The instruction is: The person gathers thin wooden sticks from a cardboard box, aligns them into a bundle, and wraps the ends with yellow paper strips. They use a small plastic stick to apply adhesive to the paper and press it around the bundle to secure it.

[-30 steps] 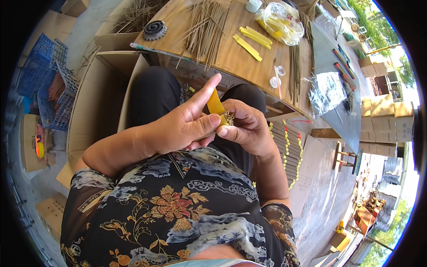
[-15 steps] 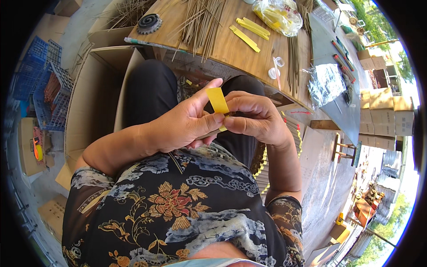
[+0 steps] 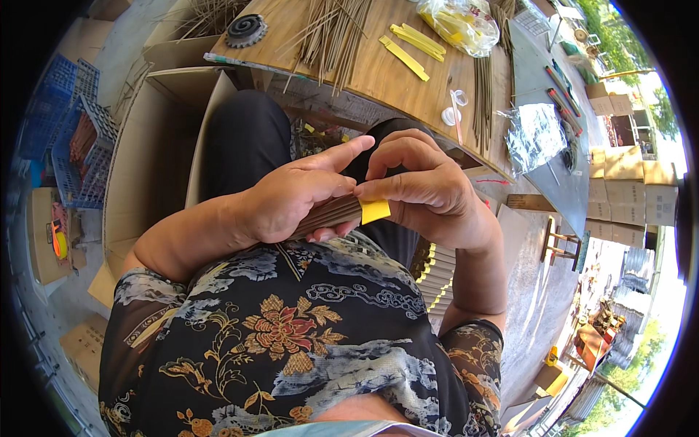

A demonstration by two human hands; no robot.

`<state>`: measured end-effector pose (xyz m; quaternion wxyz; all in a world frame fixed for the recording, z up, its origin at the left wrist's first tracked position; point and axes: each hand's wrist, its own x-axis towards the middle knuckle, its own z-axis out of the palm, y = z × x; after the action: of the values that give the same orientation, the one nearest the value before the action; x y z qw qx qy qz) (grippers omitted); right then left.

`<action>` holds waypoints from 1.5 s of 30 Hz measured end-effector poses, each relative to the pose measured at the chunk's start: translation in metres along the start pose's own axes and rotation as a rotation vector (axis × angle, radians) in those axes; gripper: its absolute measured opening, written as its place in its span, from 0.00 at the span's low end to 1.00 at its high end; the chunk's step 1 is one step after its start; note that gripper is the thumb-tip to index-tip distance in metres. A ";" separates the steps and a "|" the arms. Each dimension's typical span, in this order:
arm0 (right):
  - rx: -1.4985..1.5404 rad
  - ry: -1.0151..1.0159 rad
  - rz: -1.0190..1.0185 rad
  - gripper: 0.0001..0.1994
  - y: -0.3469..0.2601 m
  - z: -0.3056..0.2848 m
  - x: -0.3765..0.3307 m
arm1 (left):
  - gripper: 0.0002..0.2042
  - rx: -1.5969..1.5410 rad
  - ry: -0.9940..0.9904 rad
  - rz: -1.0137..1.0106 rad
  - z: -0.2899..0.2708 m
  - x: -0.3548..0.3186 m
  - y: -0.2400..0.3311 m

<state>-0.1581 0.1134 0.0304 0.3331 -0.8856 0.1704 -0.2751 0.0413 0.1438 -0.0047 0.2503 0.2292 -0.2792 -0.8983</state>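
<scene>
In my left hand (image 3: pixel 285 198) lies a bundle of thin brown incense sticks (image 3: pixel 331 215), gripped between palm and fingers over my lap, its index finger stretched out. A yellow paper strip (image 3: pixel 376 211) goes across the bundle near its right end, its lower part hanging flat toward me. My right hand (image 3: pixel 437 186) is closed at that end, thumb and fingers pinching the strip against the sticks. The fingertips hide whether the strip goes all the way round. More yellow strips (image 3: pixel 416 44) lie on the wooden table ahead.
Loose brown sticks (image 3: pixel 331 36), a dark spiral coil (image 3: pixel 246 31) and a clear bag with yellow pieces (image 3: pixel 466 25) rest on the table (image 3: pixel 397 95). An open cardboard box (image 3: pixel 156 146) stands at my left. Several yellow-banded bundles (image 3: pixel 437 273) lie beside my right leg.
The yellow strip, which stood up above my fingers, now folds down over the bundle toward me. My right hand has shifted slightly right, and more of the sticks show.
</scene>
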 end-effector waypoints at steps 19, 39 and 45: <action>-0.435 0.046 -0.326 0.08 -0.016 -0.006 0.011 | 0.15 0.012 -0.064 -0.069 0.007 -0.001 0.011; -0.143 0.306 -0.354 0.21 -0.030 -0.011 0.001 | 0.29 0.264 0.129 0.285 0.016 -0.014 0.026; 0.305 0.584 0.312 0.29 -0.022 0.023 0.008 | 0.28 0.675 0.282 0.602 0.032 -0.015 0.032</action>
<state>-0.1360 0.1365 0.0338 0.4364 -0.6731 0.3486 -0.4846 0.0453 0.1418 0.0423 0.4466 0.3264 -0.5727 -0.6050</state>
